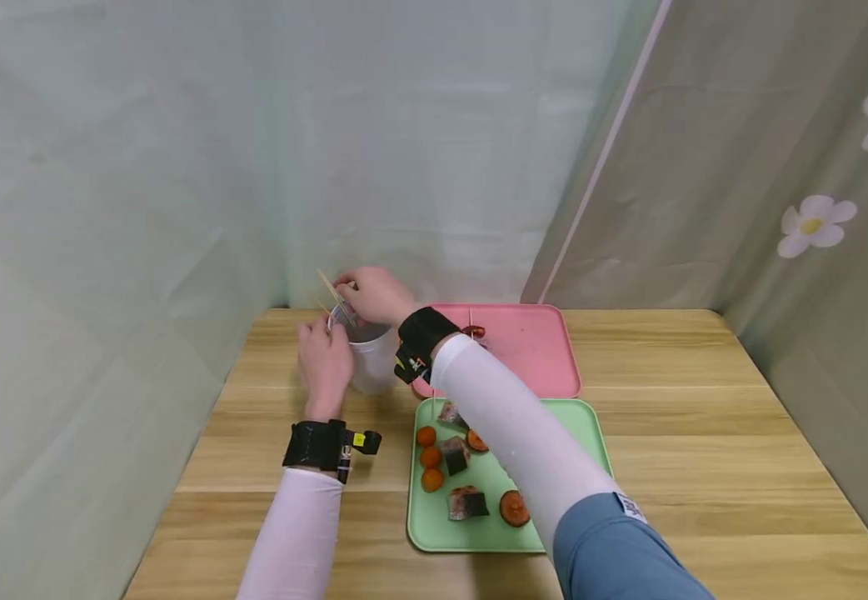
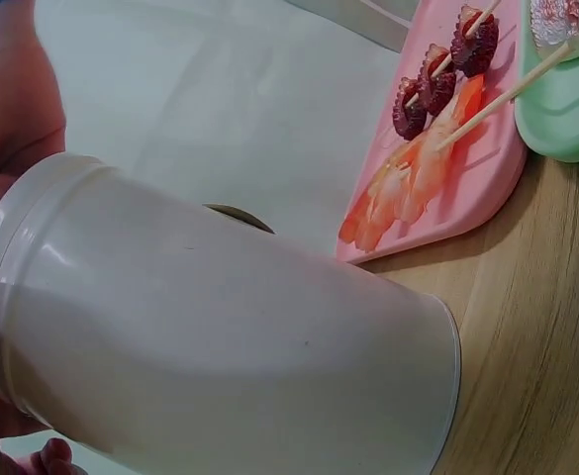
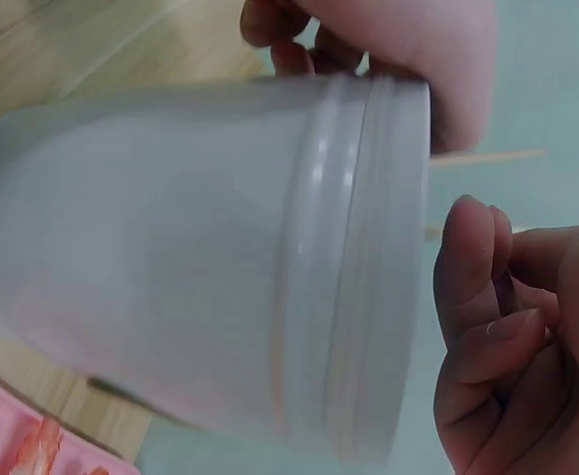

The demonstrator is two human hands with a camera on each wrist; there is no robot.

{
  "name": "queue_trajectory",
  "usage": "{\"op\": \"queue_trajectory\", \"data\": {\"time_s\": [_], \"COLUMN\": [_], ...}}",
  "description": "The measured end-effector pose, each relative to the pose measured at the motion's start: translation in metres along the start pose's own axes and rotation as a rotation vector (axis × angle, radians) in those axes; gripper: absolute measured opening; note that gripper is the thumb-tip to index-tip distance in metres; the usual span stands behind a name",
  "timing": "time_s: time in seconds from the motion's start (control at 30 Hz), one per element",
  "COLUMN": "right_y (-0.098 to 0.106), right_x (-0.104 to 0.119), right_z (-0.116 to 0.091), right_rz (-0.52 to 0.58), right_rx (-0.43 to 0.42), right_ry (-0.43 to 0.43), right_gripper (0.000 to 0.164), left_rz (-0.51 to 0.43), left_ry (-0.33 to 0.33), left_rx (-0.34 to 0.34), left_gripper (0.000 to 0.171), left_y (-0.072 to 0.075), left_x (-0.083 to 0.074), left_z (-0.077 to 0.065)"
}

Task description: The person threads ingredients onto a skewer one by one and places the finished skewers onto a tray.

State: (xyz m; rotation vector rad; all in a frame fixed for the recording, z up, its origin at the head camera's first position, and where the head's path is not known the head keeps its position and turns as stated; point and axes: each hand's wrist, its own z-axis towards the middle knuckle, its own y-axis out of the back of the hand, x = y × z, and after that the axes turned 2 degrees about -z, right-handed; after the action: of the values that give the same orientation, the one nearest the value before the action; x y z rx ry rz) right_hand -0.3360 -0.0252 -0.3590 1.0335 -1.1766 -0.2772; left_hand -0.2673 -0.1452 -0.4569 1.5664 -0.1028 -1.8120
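Observation:
A tall white tub point(image 1: 374, 367) with a rolled rim stands upright on the wooden table, left of the trays. My left hand point(image 1: 325, 358) grips its rim from the near left, thumb and fingers about the edge. Over the far side of the opening, my right hand point(image 1: 374, 293) pinches a thin wooden skewer point(image 1: 326, 282) that slants down into the tub. In the right wrist view the fingers of the right hand point(image 3: 507, 346) are curled close together beside the rim. Another skewer point(image 3: 492, 156) pokes out of the tub near the left hand. The tub's contents are mostly hidden.
A pink tray point(image 1: 546, 350) behind holds skewered shrimp point(image 2: 413, 188) and small octopus pieces point(image 2: 437, 79). Nearer, a green tray point(image 1: 505, 546) carries orange balls point(image 1: 430, 457), fish chunks point(image 1: 467, 502) and round brown-orange slices point(image 1: 514, 508). My right forearm crosses both trays. Curtains hang behind and beside the table.

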Motion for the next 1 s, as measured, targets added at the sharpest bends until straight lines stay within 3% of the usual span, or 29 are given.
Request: {"op": "queue_trajectory", "data": {"time_s": [0.07, 0.2, 0.33, 0.5, 0.73, 1.0], "right_y": [-0.005, -0.013, -0.025, -0.034, -0.020, 0.001], "right_x": [0.004, 0.005, -0.005, -0.017, -0.022, -0.042], "right_z": [0.003, 0.004, 0.007, 0.012, -0.005, -0.029], "right_rz": [0.005, -0.061, -0.096, -0.063, -0.037, -0.087], "right_rx": [0.017, -0.029, -0.047, -0.009, -0.068, -0.186], "right_ry": [0.005, 0.051, 0.060, 0.024, -0.027, -0.096], "right_gripper": [0.038, 0.032, 0.031, 0.033, 0.026, 0.023], "left_rz": [0.011, 0.016, 0.026, 0.044, 0.047, 0.029], "left_ry": [-0.012, -0.018, -0.012, -0.009, -0.018, -0.011], "left_rx": [0.011, 0.018, 0.028, 0.040, 0.035, 0.114], "left_gripper": [0.049, 0.048, 0.048, 0.049, 0.050, 0.053], "left_y": [0.002, 0.003, 0.002, 0.000, -0.015, -0.035], "left_x": [0.001, 0.002, 0.004, 0.005, -0.001, -0.005], "left_z": [-0.001, -0.001, -0.002, -0.004, -0.006, -0.011]}}
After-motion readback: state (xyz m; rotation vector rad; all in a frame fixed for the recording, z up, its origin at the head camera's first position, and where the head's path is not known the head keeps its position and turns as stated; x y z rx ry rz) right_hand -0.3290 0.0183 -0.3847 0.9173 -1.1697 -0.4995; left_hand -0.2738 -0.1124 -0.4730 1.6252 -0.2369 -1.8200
